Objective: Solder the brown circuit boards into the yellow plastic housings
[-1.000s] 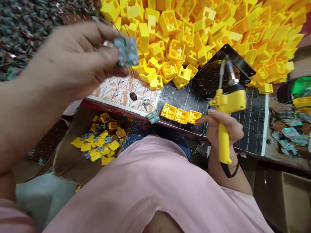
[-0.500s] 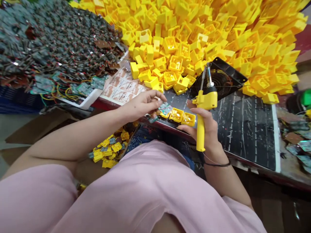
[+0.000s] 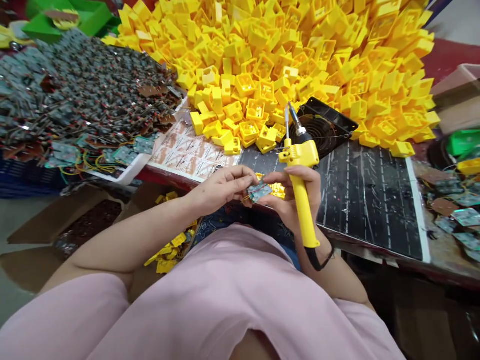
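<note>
Between its thumb and fingers, my left hand (image 3: 228, 186) pinches a small green circuit board (image 3: 259, 191) with thin wires. My right hand (image 3: 298, 197) has a yellow soldering gun (image 3: 303, 200) resting in it, with the metal tip pointing up and away from me. The thumb and forefinger of that same hand reach to the board's right side; whether they touch it I cannot tell. Behind the hands, at the bench edge, a few open yellow plastic housings (image 3: 278, 190) lie partly hidden.
Yellow housings form a large heap (image 3: 285, 45) at the back. Circuit boards are piled (image 3: 86, 90) at the left, more boards (image 3: 467, 217) lie far right. A black fan (image 3: 324, 120) stands behind the soldering gun. Below the bench, a carton holds yellow pieces (image 3: 172, 252).
My hands have come together at the circuit board, the right one moving left with the soldering gun, which is now tilted. The camera view has shifted slightly.
</note>
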The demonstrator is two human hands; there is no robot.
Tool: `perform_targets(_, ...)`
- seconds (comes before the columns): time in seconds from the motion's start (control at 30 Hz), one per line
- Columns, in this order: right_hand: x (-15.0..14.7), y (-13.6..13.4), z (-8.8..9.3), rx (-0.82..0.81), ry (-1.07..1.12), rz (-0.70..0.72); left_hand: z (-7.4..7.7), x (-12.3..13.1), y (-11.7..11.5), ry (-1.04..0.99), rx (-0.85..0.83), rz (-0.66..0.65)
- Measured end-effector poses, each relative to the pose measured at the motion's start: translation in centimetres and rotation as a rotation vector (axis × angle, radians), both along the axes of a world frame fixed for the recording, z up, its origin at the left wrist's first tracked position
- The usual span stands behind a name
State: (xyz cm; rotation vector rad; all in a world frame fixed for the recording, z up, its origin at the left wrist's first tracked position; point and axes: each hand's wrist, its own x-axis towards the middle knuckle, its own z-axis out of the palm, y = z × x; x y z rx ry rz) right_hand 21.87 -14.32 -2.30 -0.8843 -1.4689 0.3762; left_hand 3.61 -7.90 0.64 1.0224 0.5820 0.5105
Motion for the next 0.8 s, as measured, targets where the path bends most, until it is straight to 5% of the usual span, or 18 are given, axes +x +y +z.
perform_targets(0.27,0.4,-0.4,1.2,0.192,-0.364,-0.157,-0.1,0.6,-0.8,0.048,0.043,0.047)
perform_targets(0.43,0.3,-0.6,0.9,0.215,-0.422,-0.215,-0.1,1.0,-1.5,-0.085,0.075,0.274)
perform_targets(0.57,-0.8,-1.1,-0.4,0.239,-0.429,-0.253,0.0,1.3,-1.6,-0.149,-0.069,0.381)
perform_targets(0.67,-0.7,-1.8,-0.9,0.207,-0.449,-0.209,0.7,0.3,-0.2,-0.060,-0.075,0.340)
perform_targets(0.8,2.4,-1.8,-0.9,-0.009,-0.451,-0.210,2.3,-3.2,3.3,0.343,0.408,0.037)
